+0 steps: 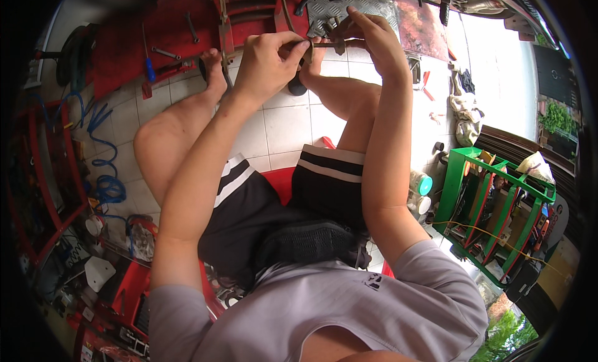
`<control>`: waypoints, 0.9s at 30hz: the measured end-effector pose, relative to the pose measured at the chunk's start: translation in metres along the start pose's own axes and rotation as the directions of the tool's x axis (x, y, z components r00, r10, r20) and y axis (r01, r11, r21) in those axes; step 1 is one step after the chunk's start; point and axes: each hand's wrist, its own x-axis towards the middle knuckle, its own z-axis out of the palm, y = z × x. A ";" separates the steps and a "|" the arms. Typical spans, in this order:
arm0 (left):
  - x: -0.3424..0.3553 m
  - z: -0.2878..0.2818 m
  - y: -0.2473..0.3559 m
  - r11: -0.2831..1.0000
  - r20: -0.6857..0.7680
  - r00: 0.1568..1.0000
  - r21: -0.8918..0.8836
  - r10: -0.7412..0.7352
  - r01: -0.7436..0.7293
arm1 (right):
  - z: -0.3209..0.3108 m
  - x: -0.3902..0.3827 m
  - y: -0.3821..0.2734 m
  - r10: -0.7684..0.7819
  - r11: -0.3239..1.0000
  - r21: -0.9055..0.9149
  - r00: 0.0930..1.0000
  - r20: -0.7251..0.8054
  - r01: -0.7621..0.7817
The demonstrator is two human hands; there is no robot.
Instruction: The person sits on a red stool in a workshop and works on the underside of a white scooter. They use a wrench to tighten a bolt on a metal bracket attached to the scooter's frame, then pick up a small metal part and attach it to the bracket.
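Note:
Both hands are raised together over the red work platform, at a thin metal rod (325,45) that runs between them. My left hand (269,66) is closed, pinching the rod's left end beside a small disc-like metal piece (311,52). On the other side, the bent fingers of my right hand (375,43) close around the rod's right end, by a nut-like metal piece (340,47). The fingers partly hide the right end, and its exact shape cannot be made out. Small metal parts (332,24) show just behind the right fingers.
The red platform (124,51) bears a screwdriver with a blue handle (150,70) and two wrenches (192,27). A tread plate (374,2) lies at the far side. A coiled blue hose (111,189) hangs at left; a green rack (458,181) stands at right.

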 end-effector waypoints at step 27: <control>0.002 0.000 -0.002 0.998 -0.003 0.999 -0.019 0.054 -0.054 | -0.070 -0.014 0.026 0.290 0.952 -0.086 0.956 -0.035 -0.292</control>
